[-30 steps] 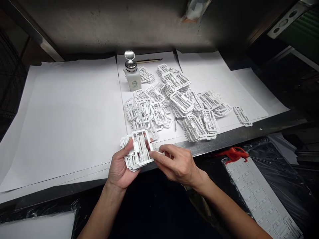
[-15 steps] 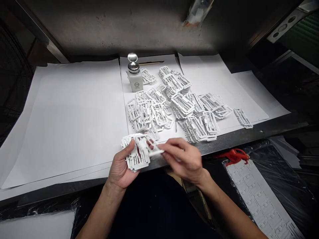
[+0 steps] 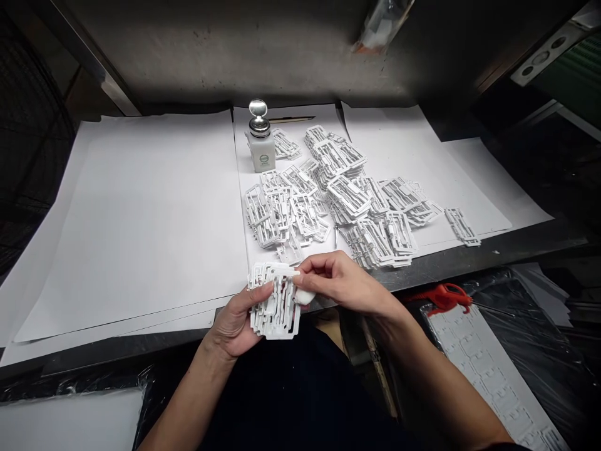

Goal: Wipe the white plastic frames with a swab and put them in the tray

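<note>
My left hand (image 3: 239, 322) is closed round a stack of white plastic frames (image 3: 277, 307), its thumb lying on top, just over the table's front edge. At the upper right corner of that stack, my right hand (image 3: 328, 279) pinches the edge of the top frame between thumb and fingers. Something white, too unclear to name, shows under the right fingers. Beyond the hands, heaps of similar white frames (image 3: 350, 194) lie on white paper. A bottle (image 3: 263, 150) with its metal lid raised stands behind them.
White paper sheets (image 3: 141, 213) cover the table. A thin dark tool (image 3: 291, 119) lies at the back. One small group of frames (image 3: 462, 227) sits apart at the right. Below the table's right edge are a red air gun (image 3: 446, 297) and a grey panel (image 3: 493, 376).
The right hand has come closer to the left, and the frame it held tilted off the stack now lies nearly flat against it. The view has shifted slightly.
</note>
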The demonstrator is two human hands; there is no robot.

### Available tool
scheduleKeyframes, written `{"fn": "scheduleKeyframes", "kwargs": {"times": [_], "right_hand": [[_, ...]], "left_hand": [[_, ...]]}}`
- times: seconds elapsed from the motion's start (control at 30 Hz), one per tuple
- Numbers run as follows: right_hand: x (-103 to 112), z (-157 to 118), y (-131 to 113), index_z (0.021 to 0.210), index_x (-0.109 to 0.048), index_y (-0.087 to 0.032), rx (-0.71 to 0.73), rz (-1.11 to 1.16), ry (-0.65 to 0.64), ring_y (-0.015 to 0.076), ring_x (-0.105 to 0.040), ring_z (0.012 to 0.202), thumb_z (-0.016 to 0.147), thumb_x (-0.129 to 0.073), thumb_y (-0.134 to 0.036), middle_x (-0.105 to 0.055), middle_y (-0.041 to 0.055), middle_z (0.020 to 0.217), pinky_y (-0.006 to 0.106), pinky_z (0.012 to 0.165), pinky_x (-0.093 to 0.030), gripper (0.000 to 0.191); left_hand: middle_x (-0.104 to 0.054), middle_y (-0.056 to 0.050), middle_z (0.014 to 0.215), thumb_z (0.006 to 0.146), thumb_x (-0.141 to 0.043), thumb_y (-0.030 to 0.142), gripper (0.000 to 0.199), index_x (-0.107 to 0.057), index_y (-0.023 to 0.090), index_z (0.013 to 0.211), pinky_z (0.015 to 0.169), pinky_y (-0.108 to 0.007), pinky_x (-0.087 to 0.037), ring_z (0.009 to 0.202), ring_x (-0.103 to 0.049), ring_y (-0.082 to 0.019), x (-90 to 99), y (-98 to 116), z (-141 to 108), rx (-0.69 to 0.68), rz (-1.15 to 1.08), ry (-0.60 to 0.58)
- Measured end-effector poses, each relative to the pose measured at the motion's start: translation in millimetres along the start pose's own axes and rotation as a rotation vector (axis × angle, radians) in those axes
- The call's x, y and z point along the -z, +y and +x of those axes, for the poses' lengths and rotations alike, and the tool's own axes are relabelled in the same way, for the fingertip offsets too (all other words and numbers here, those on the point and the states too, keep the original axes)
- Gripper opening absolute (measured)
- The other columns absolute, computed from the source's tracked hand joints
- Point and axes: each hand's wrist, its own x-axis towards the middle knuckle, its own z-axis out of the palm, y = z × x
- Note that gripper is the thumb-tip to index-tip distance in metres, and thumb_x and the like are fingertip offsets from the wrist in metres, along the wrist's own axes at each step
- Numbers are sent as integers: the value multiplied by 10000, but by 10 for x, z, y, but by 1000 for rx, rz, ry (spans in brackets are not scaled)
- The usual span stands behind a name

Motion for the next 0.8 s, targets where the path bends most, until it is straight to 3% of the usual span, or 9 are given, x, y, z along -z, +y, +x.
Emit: {"fn": "scheduleKeyframes", "kwargs": {"times": [0.1,0.2,0.3,0.4,0.53,0.63,0.7,0.8], "right_hand": [[-35,5,43,821,-599,-135,18,-52,69,95,-522,531,807,-636,-392,-548,-19,620,193,481,-367,260],[-3,-18,36,1013,-562,-159,18,-63,141,73,-466,497,793,-668,-324,-496,-65,556,169,465,-330,295],[56,-4,1,1135,-539,-146,-92,27,-52,60,-436,471,786,-684,-283,-503,-70,536,162,460,-317,402],[41,60,-5,1098,-593,-110,-182,69,-314,58,-448,460,800,-670,-280,-555,-31,571,170,447,-306,351],[-165,206,56,1101,-592,-118,-222,37,-427,99,-536,563,828,-640,-336,-625,38,736,199,504,-340,353],[-421,377,88,938,-622,-118,-243,-29,-391,71,-440,525,820,-647,-372,-548,0,655,197,483,-295,282],[-646,494,81,835,-608,-132,-230,-92,-364,49,-340,483,814,-655,-375,-459,-41,580,189,455,-248,248],[-1046,627,48,773,-575,-142,-208,-181,-392,44,-259,455,817,-643,-397,-364,-67,536,191,426,-195,267]], "left_hand": [[-719,-97,857,689,-701,182,592,-504,123,1244,709,-371,-568,815,-683,-290,-1,5,-29,11,76,-53],[-710,-93,908,701,-655,90,658,-429,157,1315,700,-341,-562,811,-685,-266,-15,16,-52,17,168,-63],[-699,-99,926,696,-632,61,691,-396,169,1336,679,-337,-553,800,-684,-256,-19,27,-69,33,228,-115],[-690,-90,921,658,-648,49,701,-425,177,1310,696,-347,-531,765,-678,-234,10,12,-114,23,230,-197],[-675,-76,815,605,-693,68,603,-537,142,1183,661,-311,-499,711,-652,-209,133,-17,-300,-52,225,-190],[-651,-77,860,636,-715,158,493,-565,144,1105,659,-292,-478,737,-623,-191,266,-29,-594,-233,269,37],[-631,-82,988,652,-725,237,543,-531,186,1156,716,-308,-471,851,-605,-213,338,-79,-847,-436,444,314],[-530,-84,1237,670,-709,299,725,-406,264,1327,927,-367,-391,1117,-492,-264,437,-225,-1185,-671,859,785]]}}
